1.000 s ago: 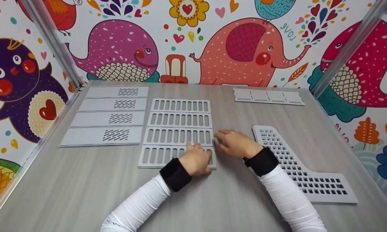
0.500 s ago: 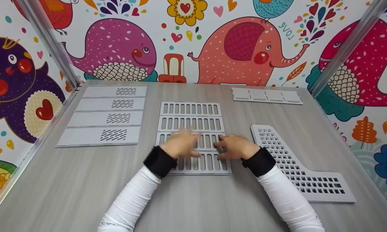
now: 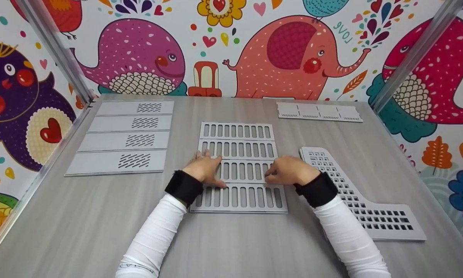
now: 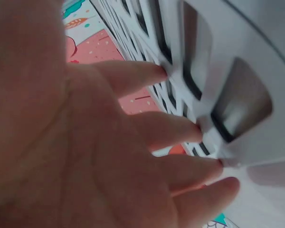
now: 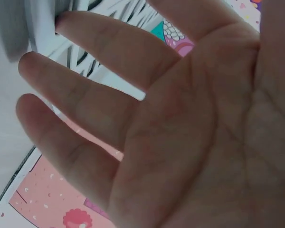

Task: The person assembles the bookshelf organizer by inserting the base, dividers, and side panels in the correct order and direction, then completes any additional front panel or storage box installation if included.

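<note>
A flat white panel [image 3: 237, 140] lies in the middle of the table in the head view, crossed by several rows of upright oblong slots. My left hand [image 3: 203, 169] is spread over its left side. In the left wrist view the fingertips of that hand [image 4: 118, 142] touch the slotted face and edge. At the panel's right side rests my right hand [image 3: 289, 170], bent at the knuckles in the head view. The right wrist view shows three of its fingers [image 5: 109, 52] fairly straight, their tips near the white slotted surface. Neither hand grips the panel.
White boards [image 3: 104, 139] with slanted slits lie in rows at the left. A curved, L-shaped board [image 3: 395, 233] with square holes lies at the right, near my right forearm. At the back right is a narrow white strip [image 3: 318, 111]. Patterned walls [image 3: 231, 46] enclose the table [image 3: 231, 243].
The slotted panel has slid to the right, away from the slit boards. My left hand has moved left, from the panel's lower right to its left side. The right hand has stayed near its right side.
</note>
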A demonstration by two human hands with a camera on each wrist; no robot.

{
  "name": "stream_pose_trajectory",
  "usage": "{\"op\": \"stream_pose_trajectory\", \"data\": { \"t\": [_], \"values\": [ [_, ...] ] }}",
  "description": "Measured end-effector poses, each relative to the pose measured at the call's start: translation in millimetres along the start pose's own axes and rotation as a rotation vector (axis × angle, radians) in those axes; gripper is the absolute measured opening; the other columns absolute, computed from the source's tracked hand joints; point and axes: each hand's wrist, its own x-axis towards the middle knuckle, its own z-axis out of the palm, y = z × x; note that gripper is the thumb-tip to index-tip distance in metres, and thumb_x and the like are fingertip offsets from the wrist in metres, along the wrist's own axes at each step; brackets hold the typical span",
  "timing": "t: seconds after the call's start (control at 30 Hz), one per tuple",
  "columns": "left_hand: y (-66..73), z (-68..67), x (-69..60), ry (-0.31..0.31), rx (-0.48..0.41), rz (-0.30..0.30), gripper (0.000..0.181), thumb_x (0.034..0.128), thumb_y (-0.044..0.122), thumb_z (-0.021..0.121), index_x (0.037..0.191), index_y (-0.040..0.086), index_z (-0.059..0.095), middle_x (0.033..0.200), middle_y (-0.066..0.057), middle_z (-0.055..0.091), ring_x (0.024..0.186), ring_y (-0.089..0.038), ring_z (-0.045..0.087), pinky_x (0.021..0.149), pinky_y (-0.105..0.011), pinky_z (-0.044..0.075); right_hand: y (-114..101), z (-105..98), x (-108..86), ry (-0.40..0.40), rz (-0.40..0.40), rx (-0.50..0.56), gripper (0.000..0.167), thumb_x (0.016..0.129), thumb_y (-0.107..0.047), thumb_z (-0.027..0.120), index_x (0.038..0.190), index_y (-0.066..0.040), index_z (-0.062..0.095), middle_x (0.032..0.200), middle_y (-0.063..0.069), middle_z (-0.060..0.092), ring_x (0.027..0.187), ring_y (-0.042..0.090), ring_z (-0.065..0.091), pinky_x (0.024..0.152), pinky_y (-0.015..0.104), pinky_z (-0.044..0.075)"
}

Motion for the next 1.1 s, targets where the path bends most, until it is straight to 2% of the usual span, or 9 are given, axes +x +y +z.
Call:
{"op": "stream_pose_trajectory", "data": {
  "t": [0.13,0.27,0.33,0.5,0.57,0.6,0.77,0.97,1.1],
  "values": [
    [4.8,0.8,-1.7,0.007,0.006,-0.005,0.099,0.0819,0.051,0.078,0.158,0.01,0.03,0.16,-0.038,0.014,0.145,-0.064,0.015,0.12,-0.064,0.024,11.7,-10.9,-5.8,0.072,0.055,0.033,0.037,0.091,-0.029,0.071,0.119,-0.004,0.073,0.111,0.016,0.075,0.1,0.031,0.071,0.087,0.048,0.057],
    [8.5,3.1,-2.6,0.005,0.017,-0.008,0.101,0.0823,0.053,0.077,0.159,0.009,0.028,0.16,-0.039,0.014,0.145,-0.063,0.014,0.123,-0.061,0.02,39.0,-24.2,-17.2,0.104,0.178,0.064,0.047,0.085,-0.022,0.075,0.125,0.001,0.066,0.097,0.017,0.071,0.086,0.028,0.067,0.078,0.046,0.056],
    [9.4,3.9,-2.3,0.005,0.026,-0.005,0.101,0.0823,0.053,0.077,0.159,0.009,0.028,0.16,-0.039,0.013,0.145,-0.064,0.014,0.123,-0.061,0.019,57.2,-29.2,-23.7,0.113,0.251,0.096,0.053,0.081,-0.018,0.078,0.127,0.003,0.063,0.096,0.019,0.069,0.085,0.029,0.064,0.075,0.046,0.055],
    [10.6,5.3,-1.5,0.018,0.031,0.004,0.101,0.0818,0.054,0.077,0.158,0.007,0.029,0.159,-0.04,0.015,0.144,-0.064,0.016,0.123,-0.061,0.02,95.2,-33.1,-40.5,0.08,0.413,0.162,0.079,0.073,-0.018,0.085,0.138,0.009,0.05,0.129,0.034,0.059,0.116,0.048,0.057,0.098,0.06,0.049],
    [11.2,5.3,-1.6,0.021,0.033,0.006,0.102,0.0817,0.054,0.077,0.158,0.008,0.029,0.159,-0.039,0.016,0.144,-0.064,0.016,0.123,-0.061,0.019,104.3,-32.4,-46.1,0.044,0.462,0.175,0.087,0.07,-0.02,0.087,0.141,0.009,0.046,0.137,0.035,0.054,0.121,0.049,0.054,0.102,0.062,0.046],
    [11.4,5.2,-1.4,0.024,0.034,0.007,0.102,0.0816,0.054,0.077,0.158,0.008,0.029,0.159,-0.039,0.016,0.145,-0.063,0.017,0.123,-0.061,0.019,108.0,-31.7,-48.1,0.023,0.479,0.18,0.088,0.07,-0.02,0.087,0.141,0.009,0.045,0.135,0.035,0.055,0.117,0.048,0.056,0.1,0.061,0.048],
    [11.5,5.5,-1.6,0.028,0.046,0.006,0.103,0.0813,0.056,0.077,0.159,0.009,0.028,0.159,-0.039,0.017,0.145,-0.063,0.017,0.123,-0.061,0.02,120.2,-26.2,-48.6,-0.021,0.494,0.199,0.087,0.069,-0.022,0.088,0.14,0.006,0.046,0.131,0.032,0.057,0.107,0.042,0.058,0.092,0.057,0.052],
    [13.6,6.4,-1.8,0.028,0.062,0.008,0.103,0.0813,0.057,0.076,0.159,0.009,0.028,0.159,-0.039,0.017,0.144,-0.063,0.019,0.122,-0.061,0.021,130.2,-25.6,-45.8,-0.01,0.502,0.22,0.102,0.074,-0.024,0.087,0.151,0.011,0.028,0.147,0.039,0.039,0.133,0.055,0.041,0.112,0.065,0.036],
    [15.5,6.4,-1.9,0.033,0.087,0.017,0.103,0.0813,0.058,0.075,0.158,0.008,0.028,0.159,-0.039,0.019,0.143,-0.063,0.021,0.122,-0.061,0.022,132.4,-31.3,-47.5,0.041,0.53,0.284,0.109,0.077,-0.022,0.085,0.154,0.012,0.016,0.152,0.041,0.03,0.139,0.056,0.032,0.117,0.066,0.027]
  ]
}}
